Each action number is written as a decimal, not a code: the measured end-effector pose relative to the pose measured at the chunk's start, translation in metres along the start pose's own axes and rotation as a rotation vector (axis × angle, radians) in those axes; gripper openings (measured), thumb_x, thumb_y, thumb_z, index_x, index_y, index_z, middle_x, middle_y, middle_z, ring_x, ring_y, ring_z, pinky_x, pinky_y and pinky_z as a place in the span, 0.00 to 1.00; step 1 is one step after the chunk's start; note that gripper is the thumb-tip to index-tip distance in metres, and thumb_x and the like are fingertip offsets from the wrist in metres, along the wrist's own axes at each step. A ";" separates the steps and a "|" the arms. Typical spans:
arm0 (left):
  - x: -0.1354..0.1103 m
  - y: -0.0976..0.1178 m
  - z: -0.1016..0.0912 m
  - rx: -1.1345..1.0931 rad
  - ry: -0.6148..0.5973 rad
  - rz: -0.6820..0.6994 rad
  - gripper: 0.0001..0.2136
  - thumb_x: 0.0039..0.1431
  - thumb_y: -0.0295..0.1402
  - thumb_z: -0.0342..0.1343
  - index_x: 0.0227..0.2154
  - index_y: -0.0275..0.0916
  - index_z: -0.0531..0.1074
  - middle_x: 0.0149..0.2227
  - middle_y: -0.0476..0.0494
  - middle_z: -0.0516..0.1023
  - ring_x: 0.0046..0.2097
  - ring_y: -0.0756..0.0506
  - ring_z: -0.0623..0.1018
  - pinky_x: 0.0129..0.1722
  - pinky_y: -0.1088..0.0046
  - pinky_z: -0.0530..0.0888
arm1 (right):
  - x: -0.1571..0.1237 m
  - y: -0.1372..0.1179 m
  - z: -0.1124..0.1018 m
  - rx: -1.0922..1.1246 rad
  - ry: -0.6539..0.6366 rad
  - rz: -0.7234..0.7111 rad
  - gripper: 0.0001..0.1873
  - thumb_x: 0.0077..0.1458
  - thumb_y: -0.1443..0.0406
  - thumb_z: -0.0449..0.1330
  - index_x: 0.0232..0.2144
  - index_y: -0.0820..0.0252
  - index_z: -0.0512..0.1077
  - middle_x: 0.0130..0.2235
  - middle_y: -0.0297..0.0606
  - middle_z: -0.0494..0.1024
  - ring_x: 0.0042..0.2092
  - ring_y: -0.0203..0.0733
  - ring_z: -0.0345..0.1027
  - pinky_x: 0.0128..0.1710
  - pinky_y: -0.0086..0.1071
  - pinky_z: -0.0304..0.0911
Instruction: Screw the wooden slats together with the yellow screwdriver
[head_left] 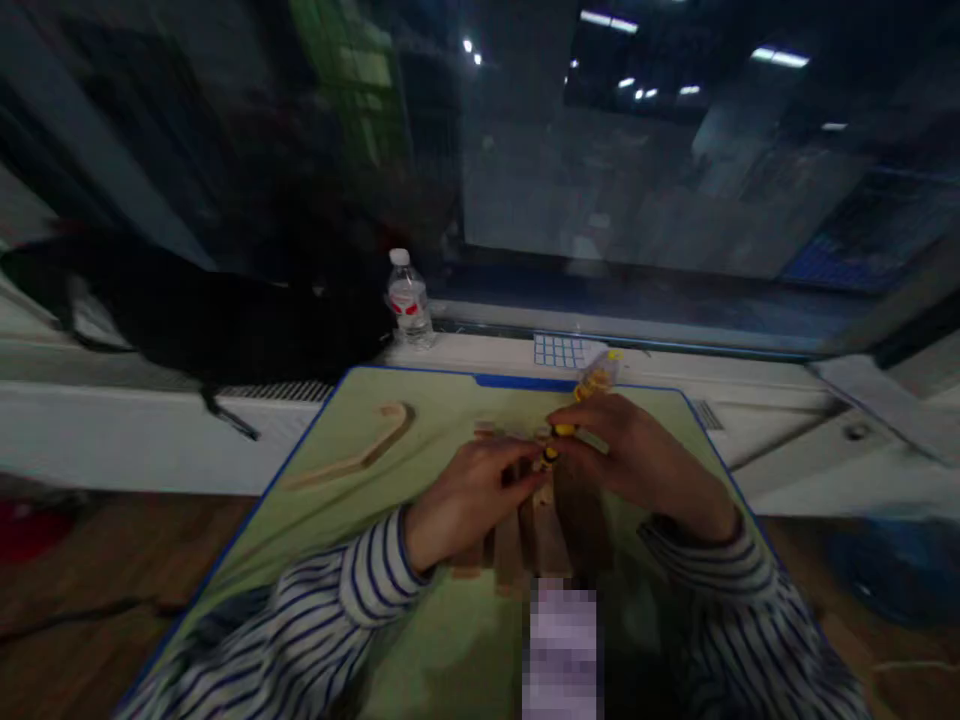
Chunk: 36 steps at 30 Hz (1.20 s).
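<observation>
Hands, two, bare, the person's own; striped sleeves, white and dark blue, at both wrists. Set close together over the middle of the worktop [420, 620], fingertips nearly meeting.

Left hand [469, 495]: thumb and fingers pinched on a small yellow-and-black piece [550, 458], which sits at the fingertips above the wooden strips. Exact form too small to tell.

Right hand [637, 460]: thumb and forefinger closed about a yellow piece [564, 430], just beyond the yellow-and-black one. Whether the two pieces touch cannot be told.

Wooden strips [551, 545], several, pale brown, lying side by side beneath the hands, their long sides running away from the person; partly covered by the left hand and in shadow toward the right.

Bent wooden piece [367, 455], one, pale, hooked at the far end; lies alone on the left part of the worktop, well apart from the strips.

Worktop: pale yellow-green, blue edging.

Clear bag [598, 378], one, with yellow contents; at the far edge of the worktop, just beyond the right hand.

Gridded sheet [559, 350], one, white with blue lines; on the windowsill [480, 358], near the clear bag.

Bottle [409, 305], one, clear, white cap, red on label; upright on the windowsill, beyond the far left corner of the worktop.

Black bag [187, 310], one, left of the bottle.

Window [525, 180], dark, with reflected lights.
</observation>
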<state>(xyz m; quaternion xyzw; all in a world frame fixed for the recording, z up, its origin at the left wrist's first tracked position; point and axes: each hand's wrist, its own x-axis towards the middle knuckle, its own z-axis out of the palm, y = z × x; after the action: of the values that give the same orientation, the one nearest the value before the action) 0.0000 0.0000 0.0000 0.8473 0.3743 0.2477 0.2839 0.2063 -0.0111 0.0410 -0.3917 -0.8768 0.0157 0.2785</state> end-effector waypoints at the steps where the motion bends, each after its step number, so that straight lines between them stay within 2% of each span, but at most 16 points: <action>1: 0.002 0.000 0.000 0.011 -0.008 -0.004 0.11 0.63 0.34 0.54 0.46 0.42 0.75 0.42 0.50 0.81 0.41 0.48 0.79 0.42 0.74 0.70 | 0.000 0.000 0.000 -0.003 0.001 0.003 0.12 0.59 0.64 0.59 0.43 0.64 0.73 0.40 0.44 0.81 0.43 0.44 0.74 0.45 0.38 0.68; 9: 0.014 -0.004 0.009 0.069 -0.034 -0.020 0.09 0.62 0.34 0.54 0.41 0.42 0.77 0.39 0.48 0.81 0.39 0.46 0.79 0.37 0.74 0.72 | 0.001 -0.003 -0.002 -0.014 -0.007 0.013 0.12 0.60 0.63 0.58 0.44 0.64 0.73 0.40 0.43 0.81 0.43 0.44 0.74 0.45 0.40 0.69; 20: 0.012 -0.009 0.015 0.036 0.007 0.013 0.10 0.63 0.37 0.54 0.44 0.43 0.76 0.42 0.47 0.81 0.41 0.46 0.79 0.41 0.72 0.74 | 0.000 -0.007 -0.008 0.000 -0.035 -0.008 0.16 0.60 0.65 0.56 0.49 0.66 0.71 0.44 0.46 0.80 0.45 0.44 0.73 0.46 0.40 0.70; 29: 0.013 -0.015 0.014 0.081 -0.003 0.088 0.10 0.64 0.37 0.53 0.44 0.44 0.76 0.41 0.47 0.81 0.40 0.46 0.80 0.42 0.68 0.74 | 0.002 -0.007 -0.011 -0.049 -0.063 0.001 0.12 0.60 0.65 0.57 0.44 0.65 0.74 0.41 0.46 0.81 0.43 0.45 0.74 0.44 0.39 0.69; 36: 0.017 -0.016 0.008 0.011 -0.071 0.155 0.11 0.66 0.33 0.51 0.47 0.43 0.75 0.45 0.47 0.80 0.45 0.46 0.79 0.48 0.67 0.73 | 0.005 -0.009 -0.010 -0.108 -0.056 0.005 0.12 0.61 0.62 0.56 0.40 0.65 0.75 0.39 0.47 0.81 0.39 0.47 0.74 0.41 0.41 0.69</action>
<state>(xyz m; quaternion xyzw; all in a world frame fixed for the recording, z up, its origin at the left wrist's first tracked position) 0.0069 0.0197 -0.0133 0.8835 0.2986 0.2368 0.2724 0.2025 -0.0159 0.0540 -0.4076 -0.8828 -0.0199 0.2325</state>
